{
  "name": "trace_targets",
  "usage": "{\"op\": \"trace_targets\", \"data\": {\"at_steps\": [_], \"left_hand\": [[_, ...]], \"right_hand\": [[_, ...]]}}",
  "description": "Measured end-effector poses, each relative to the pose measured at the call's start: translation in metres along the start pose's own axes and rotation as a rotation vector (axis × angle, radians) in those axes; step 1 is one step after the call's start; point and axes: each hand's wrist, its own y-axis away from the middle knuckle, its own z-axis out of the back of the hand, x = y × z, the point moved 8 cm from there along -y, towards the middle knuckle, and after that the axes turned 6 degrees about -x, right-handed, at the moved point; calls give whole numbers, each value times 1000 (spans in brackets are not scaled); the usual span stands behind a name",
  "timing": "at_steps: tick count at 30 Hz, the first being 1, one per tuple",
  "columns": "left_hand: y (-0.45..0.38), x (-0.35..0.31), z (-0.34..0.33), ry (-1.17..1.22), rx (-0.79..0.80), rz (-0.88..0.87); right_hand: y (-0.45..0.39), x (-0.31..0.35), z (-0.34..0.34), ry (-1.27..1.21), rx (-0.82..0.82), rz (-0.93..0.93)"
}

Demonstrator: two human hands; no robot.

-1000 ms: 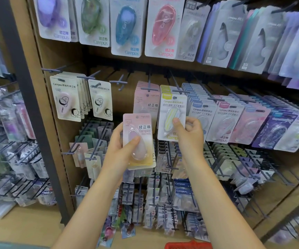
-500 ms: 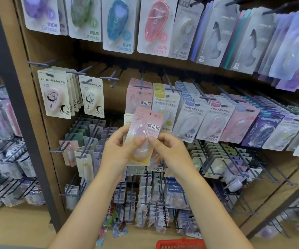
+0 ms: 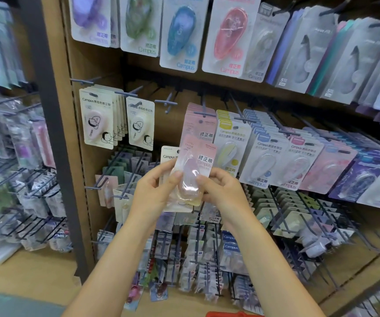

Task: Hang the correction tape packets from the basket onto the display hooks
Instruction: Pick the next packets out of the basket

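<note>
Brown pegboard display wall (image 3: 97, 65) filling the view, rows of carded packets on hooks. Top row above the pink hook stack (image 3: 199, 121): big Campus packets — purple, green, blue (image 3: 181, 35), red (image 3: 229, 35). Right of the pink hook stack: yellow packets (image 3: 229, 145), then blue and pink rows running off right. Left of the pink hook stack: cream packets with cartoon print (image 3: 97, 122), plus one bare hook (image 3: 167, 102) between. Dark upright post (image 3: 54, 145) further left, blurred wire racks beyond it. Red basket rim (image 3: 228, 314) at bottom edge, well below the pink hook stack.

Both hands together just below and in front of the pink hook stack, clamped on a small bundle of packets. Left hand (image 3: 152, 193) gripping the bundle's left edge, thumb on the blister. Right hand (image 3: 221, 191) pinching the right side, thumb on the blister. Front one — pink correction tape packet (image 3: 194, 165), tilted right, top edge overlapping the pink hook stack, not on a hook. White Campus card (image 3: 168, 154) peeking out behind it on the left.
</note>
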Motion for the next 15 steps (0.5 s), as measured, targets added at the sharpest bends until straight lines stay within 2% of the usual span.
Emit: {"op": "trace_targets", "data": {"at_steps": [5,10,15], "left_hand": [[-5,0,25,-86,-118,-14],[-6,-5,31,-71,-151,-39],[-5,-8,36,-29,-164,-50]], "right_hand": [[-13,13,5,-50,-111,57],[-24,30,1,54,-117,151],[-30,29,0,56,-172,197]]}}
